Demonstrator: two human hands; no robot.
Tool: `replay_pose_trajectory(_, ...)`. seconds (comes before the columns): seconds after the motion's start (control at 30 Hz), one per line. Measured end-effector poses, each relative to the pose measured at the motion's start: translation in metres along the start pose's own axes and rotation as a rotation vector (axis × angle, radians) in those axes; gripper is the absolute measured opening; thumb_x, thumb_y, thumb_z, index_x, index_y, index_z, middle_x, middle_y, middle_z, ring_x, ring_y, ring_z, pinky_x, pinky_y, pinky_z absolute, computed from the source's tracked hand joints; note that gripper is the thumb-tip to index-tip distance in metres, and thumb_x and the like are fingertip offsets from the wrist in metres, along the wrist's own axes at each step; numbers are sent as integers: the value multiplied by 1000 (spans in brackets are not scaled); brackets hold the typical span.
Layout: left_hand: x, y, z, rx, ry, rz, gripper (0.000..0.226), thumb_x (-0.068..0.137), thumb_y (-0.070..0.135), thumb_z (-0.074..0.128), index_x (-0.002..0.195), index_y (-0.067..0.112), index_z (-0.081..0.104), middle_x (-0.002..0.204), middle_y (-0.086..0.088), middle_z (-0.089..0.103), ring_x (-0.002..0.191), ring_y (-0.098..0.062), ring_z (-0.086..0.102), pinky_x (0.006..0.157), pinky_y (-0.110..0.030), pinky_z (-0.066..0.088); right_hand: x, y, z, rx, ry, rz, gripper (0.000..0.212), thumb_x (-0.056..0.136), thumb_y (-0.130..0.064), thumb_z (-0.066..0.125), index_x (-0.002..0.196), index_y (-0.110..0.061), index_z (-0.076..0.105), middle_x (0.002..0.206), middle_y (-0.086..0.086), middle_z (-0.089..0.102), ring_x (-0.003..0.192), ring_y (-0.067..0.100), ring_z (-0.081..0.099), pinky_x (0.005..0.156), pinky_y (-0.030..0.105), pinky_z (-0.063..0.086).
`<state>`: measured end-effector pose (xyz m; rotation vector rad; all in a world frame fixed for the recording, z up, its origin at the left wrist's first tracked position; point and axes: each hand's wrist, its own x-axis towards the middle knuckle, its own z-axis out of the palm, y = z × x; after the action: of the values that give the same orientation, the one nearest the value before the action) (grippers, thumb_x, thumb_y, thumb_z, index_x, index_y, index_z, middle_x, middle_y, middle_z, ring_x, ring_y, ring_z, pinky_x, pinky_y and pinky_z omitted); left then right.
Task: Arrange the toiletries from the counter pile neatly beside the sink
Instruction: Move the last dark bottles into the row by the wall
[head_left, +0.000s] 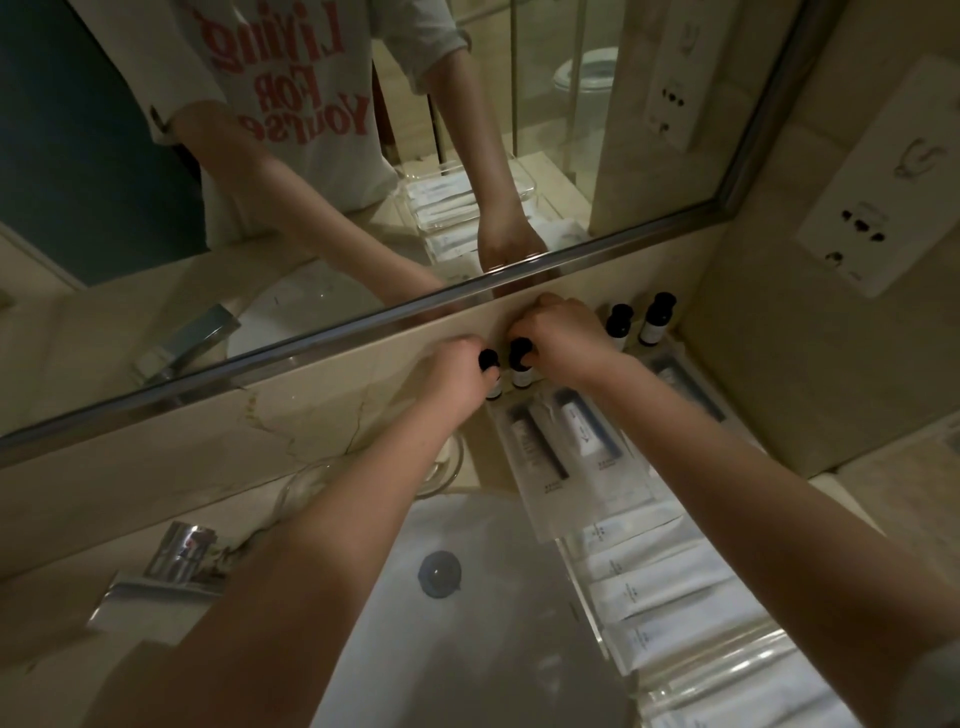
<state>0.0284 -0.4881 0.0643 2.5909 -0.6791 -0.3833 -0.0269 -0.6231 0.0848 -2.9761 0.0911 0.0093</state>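
Two small black-capped bottles stand against the backsplash behind the sink. My left hand (460, 371) grips the left bottle (490, 370) near its cap. My right hand (558, 332) grips the right bottle (521, 366) the same way. Two more bottles of the same kind (619, 322) (656, 319) stand upright farther right by the corner. In front of the bottles lie white tubes and sachets (582, 431) in a row, and a clear tray (589, 616) with several white packets (670, 587) runs along the sink's right side.
The white sink basin (467, 639) with its drain (440, 573) is below my arms. A chrome tap (156, 571) stands at the left. A glass dish (447, 470) sits behind the basin. The mirror (363, 156) rises above the backsplash, and a wall socket panel (878, 208) is at the right.
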Motion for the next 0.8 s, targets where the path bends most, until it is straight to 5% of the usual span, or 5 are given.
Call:
replay_pose_trajectory(0.43, -2, -10, 14, -302, 85, -98, 27, 85, 17, 65, 109, 5, 61, 82, -6, 59, 78, -21, 57, 70, -30, 44, 1, 2, 6, 99, 0, 70, 23, 84, -22, 61, 106, -24, 65, 109, 6, 64, 109, 26, 52, 88, 40, 47)
replay_pose_trajectory(0.63, -2, -14, 16, -386, 72, -133, 30, 84, 18, 67, 112, 10, 61, 81, -8, 65, 81, -29, 67, 81, -45, 56, 1, 1, 6, 118, 3, 73, 24, 84, -21, 62, 107, -24, 65, 109, 4, 65, 109, 23, 52, 89, 41, 47)
replay_pose_trajectory(0.8, -1, -12, 19, -393, 113, -132, 20, 84, 17, 66, 102, 11, 62, 76, -9, 64, 77, -30, 68, 78, -44, 56, 2, 0, 7, 131, -11, 88, 26, 83, -21, 63, 108, -24, 65, 110, 6, 64, 107, 24, 53, 87, 40, 48)
